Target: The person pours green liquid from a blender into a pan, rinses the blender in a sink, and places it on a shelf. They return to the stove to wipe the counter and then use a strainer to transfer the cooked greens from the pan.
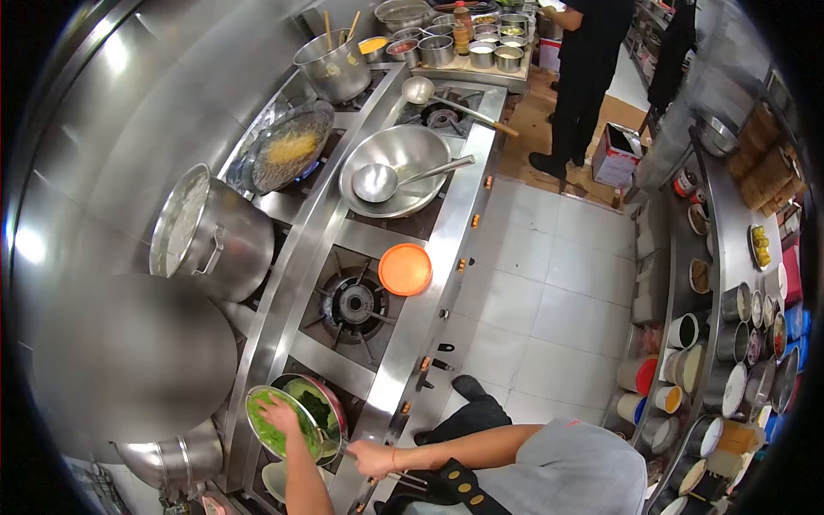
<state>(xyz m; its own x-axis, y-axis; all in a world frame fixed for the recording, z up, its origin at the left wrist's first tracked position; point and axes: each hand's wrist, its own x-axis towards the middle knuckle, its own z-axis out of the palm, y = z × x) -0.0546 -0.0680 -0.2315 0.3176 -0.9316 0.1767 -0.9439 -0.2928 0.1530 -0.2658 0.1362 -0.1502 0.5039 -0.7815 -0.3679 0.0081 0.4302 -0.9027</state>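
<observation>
My left hand [280, 415] lies over bright green leafy vegetables [268, 429] in a round bowl [255, 393], its fingers apart and touching the leaves. This bowl overlaps a reddish-rimmed pan [340, 414] with darker greens [314, 408] inside. Just right of the pan, my right hand [372, 460] is closed in a fist at the pan's near side. It seems to be around the pan's handle, most of which the fingers hide. Below the pan, a pale bowl [275, 481] is partly covered by my left forearm.
An orange round lid [405, 269] rests beside a bare burner [354, 302]. Behind it are a wok [360, 154] with a ladle [375, 183] and a large stockpot [225, 257]. A person in dark clothes [585, 86] stands at the far end. Shelves [678, 257] line the right.
</observation>
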